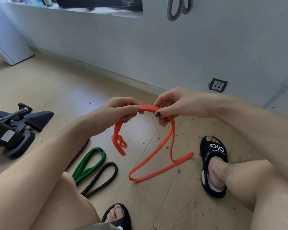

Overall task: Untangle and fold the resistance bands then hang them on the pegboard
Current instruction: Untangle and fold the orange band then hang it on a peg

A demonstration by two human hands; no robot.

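Across the lower half of the view spreads a pale wooden floor (56,83), speckled with small dark flecks, meeting a grey wall (156,47) along a skirting board. Against that wall, at upper left, stands a white cabinet (10,47), and at far left a black chair base (15,130) rests on the boards. Bare knees frame the bottom of the picture, with a black sandal (212,165) on the foot at right and a second black sandal (117,216) at the bottom edge. Above the floor, between the knees, an orange resistance band (158,165) arches from one hand to the other; its right side drops down and lies in a folded zigzag on the boards, while its left end dangles in a small tangle in the air. The left hand (118,112) grips the arch with curled fingers, and the right hand (175,105) pinches it just beside, thumb on top. Left of the orange one, a green band (90,163) lies doubled on the floor, a black band (101,178) just beside it, and a purple band (82,146) peeks out near the left forearm. High on the wall hang grey loops (178,9). Low on the wall at right sits a socket (217,85).
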